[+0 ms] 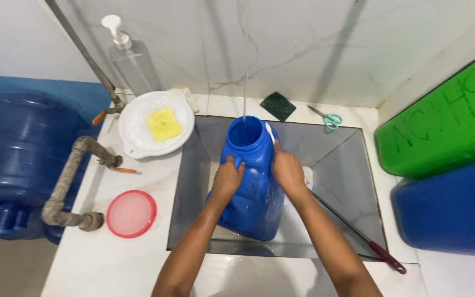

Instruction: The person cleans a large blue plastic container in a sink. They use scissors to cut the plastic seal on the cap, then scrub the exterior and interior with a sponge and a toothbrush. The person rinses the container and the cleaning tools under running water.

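At frame centre, your left hand (227, 177) and right hand (287, 171) each keep a closed grip on the blue jug (251, 181) standing in the sink (342, 165); hold its mouth beneath the water stream (245, 82).

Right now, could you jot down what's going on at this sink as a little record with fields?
Place: grey sink set in a white counter
Held: blue jug, upright in the sink
Left hand: gripping the jug's side
Right hand: on the jug, holding a white brush at its mouth
Water: thin stream falling into the jug
Left of sink: white bowl with yellow sponge, pink lid, soap dispenser
Behind sink: green scouring pad, scissors
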